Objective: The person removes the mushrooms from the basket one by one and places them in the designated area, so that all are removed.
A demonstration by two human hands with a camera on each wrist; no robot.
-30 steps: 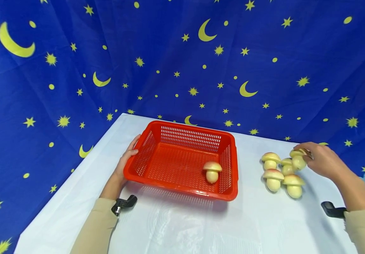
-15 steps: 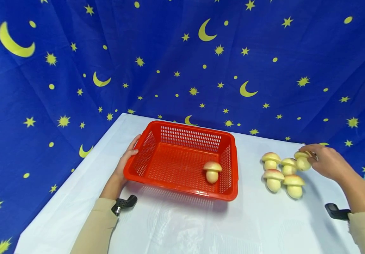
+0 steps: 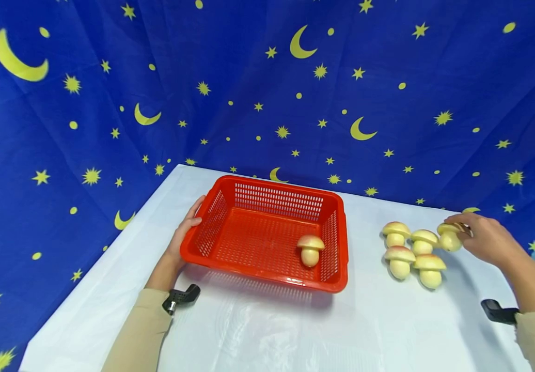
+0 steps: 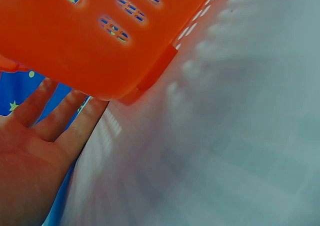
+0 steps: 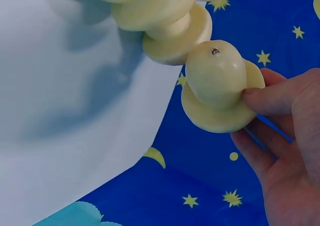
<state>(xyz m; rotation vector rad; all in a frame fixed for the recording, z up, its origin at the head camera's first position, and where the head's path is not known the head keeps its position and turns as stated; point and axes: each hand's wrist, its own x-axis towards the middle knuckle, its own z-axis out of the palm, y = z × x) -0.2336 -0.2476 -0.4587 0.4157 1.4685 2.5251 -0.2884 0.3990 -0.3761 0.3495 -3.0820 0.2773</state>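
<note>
In the head view my right hand point(image 3: 492, 238) pinches a toy mushroom point(image 3: 450, 240) by its cap, at the right of a group of several matching mushrooms. The right wrist view shows thumb and fingers at the edge of the held mushroom point(image 5: 217, 80), its rounded stem facing the camera. My left hand point(image 3: 181, 238) rests against the left outer side of a red plastic basket point(image 3: 267, 279). Its fingers point(image 4: 75, 131) look straight and touch the basket wall point(image 4: 90, 50) in the left wrist view. One mushroom point(image 3: 310, 251) lies inside the basket, near its right wall.
The loose mushrooms point(image 3: 399, 262) lie close together on the white tabletop point(image 3: 277, 330), right of the basket. A blue curtain point(image 3: 230, 77) with yellow moons and stars hangs behind and along the left side.
My right hand has moved a little to the right with the pinched mushroom, away from the group. The left hand and basket stay in place.
</note>
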